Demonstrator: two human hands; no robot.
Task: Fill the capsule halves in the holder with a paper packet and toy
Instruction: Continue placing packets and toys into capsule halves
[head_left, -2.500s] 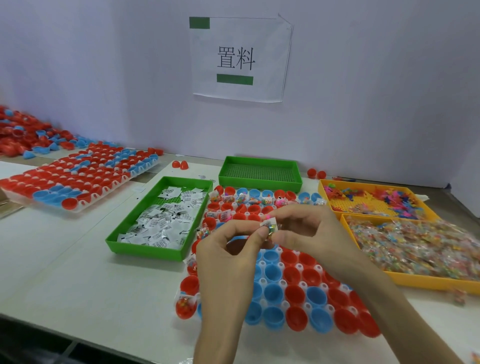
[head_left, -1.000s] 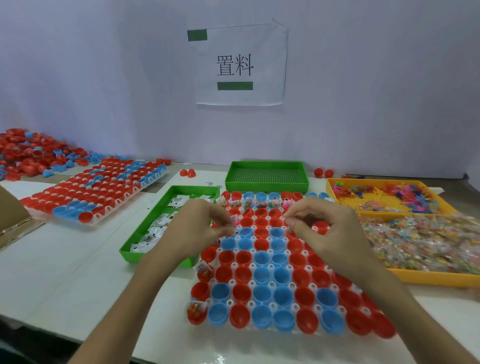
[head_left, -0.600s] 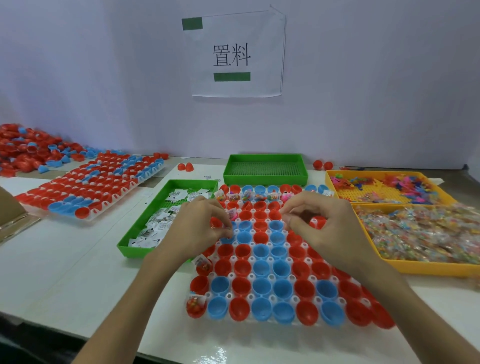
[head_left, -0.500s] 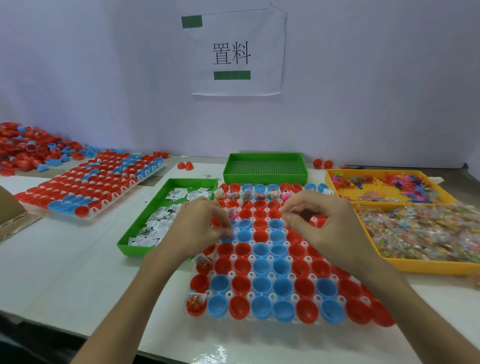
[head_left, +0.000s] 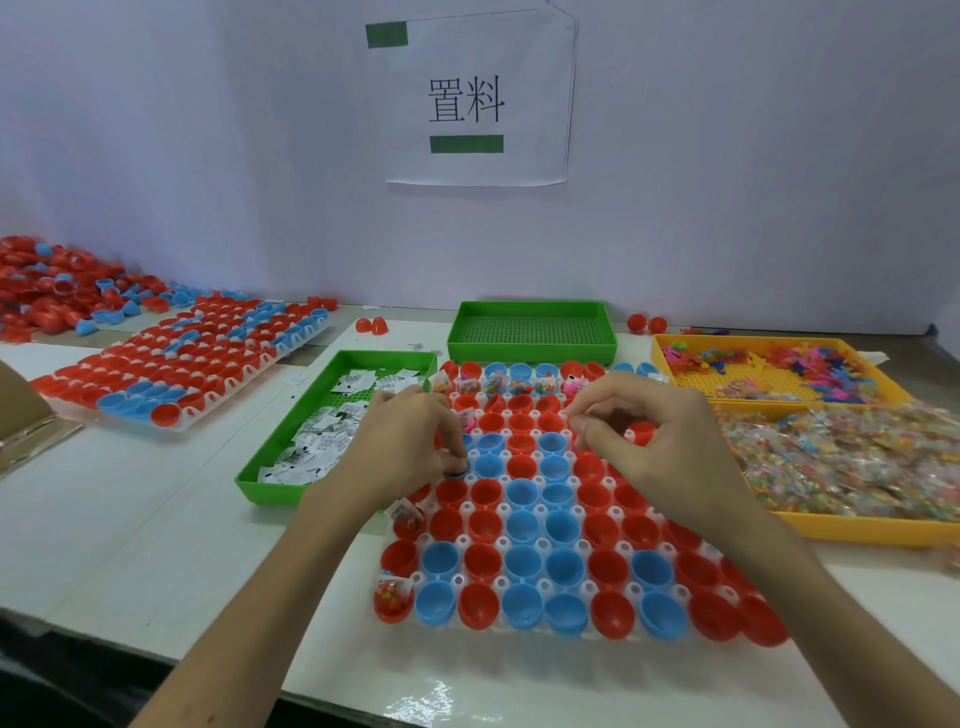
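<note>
The left hand (head_left: 410, 447) is hovering low over the holder (head_left: 543, 544), which is lying on the worktop (head_left: 156, 519). Its fingers are curling, with thumb and forefinger drawn together above a blue cup. Something small and dark is showing at the fingertips, but I cannot tell what it is, or whether the hand is really gripping it. The right hand (head_left: 654, 441) is curling a few cups away, thumb tip nearly meeting forefinger; I cannot tell whether anything is pinched there. Both palms are covering several capsule halves (head_left: 485, 492), so whatever is lying in those cups is hidden.

Just beyond the fingertips of both hands, a row of halves is carrying bagged toys (head_left: 493, 385), too small to make out one by one. Two more filled halves are sitting under the left wrist at the holder's edge. The paper packets (head_left: 322, 447) are lying in a green tray (head_left: 270, 492) just outside the left hand, which is partly blocking them. More bagged toys are heaping in a yellow tray (head_left: 857, 532) outside the right hand, cut off by the frame's edge. Both forearms are running out of the bottom of the view.

Two and a half seconds ago the hands were joined and raised over the holder, sharing one toy bag. Now they are parted and lowered to the cups. Over the last half second they are barely shifting.
</note>
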